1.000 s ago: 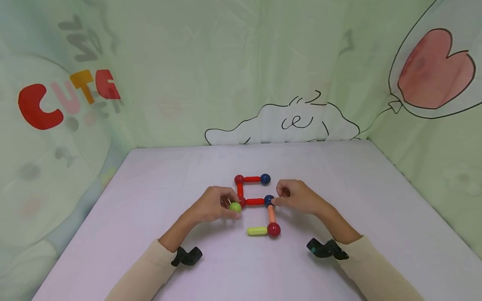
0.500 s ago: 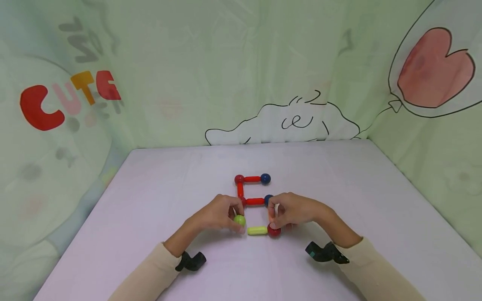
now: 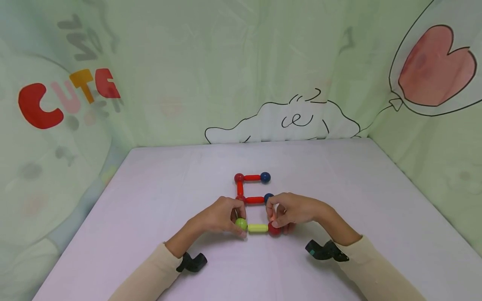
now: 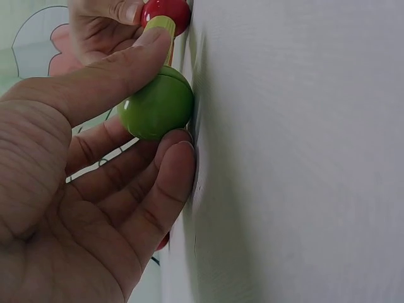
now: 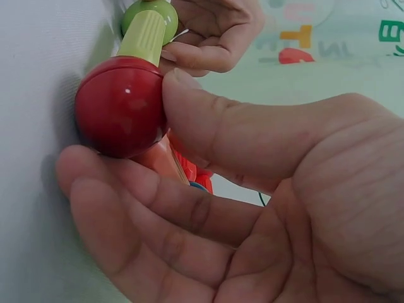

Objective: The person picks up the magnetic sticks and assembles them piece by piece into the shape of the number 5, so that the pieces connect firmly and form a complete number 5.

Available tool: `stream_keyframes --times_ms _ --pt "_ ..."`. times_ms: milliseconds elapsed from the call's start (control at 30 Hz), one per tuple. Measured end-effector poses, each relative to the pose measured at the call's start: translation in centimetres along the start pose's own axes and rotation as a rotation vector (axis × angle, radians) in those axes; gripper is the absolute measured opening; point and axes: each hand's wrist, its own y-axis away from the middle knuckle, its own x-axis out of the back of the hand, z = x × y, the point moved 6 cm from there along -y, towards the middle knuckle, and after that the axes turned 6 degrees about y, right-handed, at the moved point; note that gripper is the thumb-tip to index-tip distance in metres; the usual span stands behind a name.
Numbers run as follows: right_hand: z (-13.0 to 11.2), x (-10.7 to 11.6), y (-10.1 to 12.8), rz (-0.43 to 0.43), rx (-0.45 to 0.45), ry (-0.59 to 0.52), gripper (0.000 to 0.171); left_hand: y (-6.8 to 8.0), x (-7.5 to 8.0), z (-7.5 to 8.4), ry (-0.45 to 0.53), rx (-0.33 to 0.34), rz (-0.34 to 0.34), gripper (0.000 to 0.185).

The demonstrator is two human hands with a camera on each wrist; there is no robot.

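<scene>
My left hand [image 3: 222, 219] pinches the green ball [image 3: 241, 224] between thumb and fingers, pressing it down on the worktop [image 3: 150, 217]. In the left wrist view the ball [image 4: 158, 112] sits against the end of the yellow rod [image 4: 163, 26], so that joint looks made, though I cannot see whether it has seated fully. My right hand [image 3: 291, 211] grips the red ball [image 3: 273, 229] at the rod's other end, thumb [image 5: 252, 136] on one side and fingers [image 5: 132, 208] curled under it, steadying that corner; the right wrist view shows this ball [image 5: 120, 106] touching the yellow rod [image 5: 142, 36] and a peach rod [image 5: 165, 161] running off behind it.

Taking the yellow rod [image 3: 257, 228] as the landmark, the figure stands like this: green ball at its left end, red ball at its right end, the peach rod rising from that red ball behind my right hand to a blue ball [image 3: 269, 197]. A red rod [image 3: 255, 200] runs left from there to another red ball, half hidden by my left hand, and farther back a second red rod [image 3: 252, 177] ends in a far blue ball [image 3: 265, 177].

I judge the shape, like a blocky digit, nearly finished: the bottom bar now has both its end balls. What remains is letting go and checking that the joints hold. No loose pieces lie about.
</scene>
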Motion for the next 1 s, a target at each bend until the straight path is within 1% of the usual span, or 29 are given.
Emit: stream_keyframes --times_ms 167,400,600,700,767,867,933,1000 --pt "0.2 0.0 0.0 0.005 -0.014 -0.020 0.018 0.0 0.0 0.1 -0.007 0.015 -0.013 0.035" --pt "0.3 0.1 0.0 0.011 -0.029 -0.035 0.020 -0.2 -0.1 0.2 -0.001 0.008 -0.028 0.037" --pt "0.1 0.4 0.5 0.028 0.010 0.005 0.018 0.2 -0.2 0.0 0.016 0.028 -0.047 0.035" --pt "-0.1 1.0 1.0 0.068 0.017 0.052 0.018 0.5 -0.1 -0.2 0.023 0.029 -0.058 0.035" --pt "-0.1 1.7 1.4 0.111 0.012 0.093 0.018 0.7 -0.1 -0.2 0.031 0.020 -0.068 0.036" --pt "-0.2 2.8 2.2 0.198 0.018 0.197 0.019 1.0 0.0 -0.1 0.045 0.004 -0.088 0.039" --pt "-0.2 3.4 2.8 0.252 0.030 0.270 0.019 1.3 0.1 -0.1 0.055 0.004 -0.103 0.041" --pt "-0.2 3.7 3.4 0.288 0.040 0.326 0.020 1.6 0.2 0.0 0.059 0.007 -0.116 0.043"
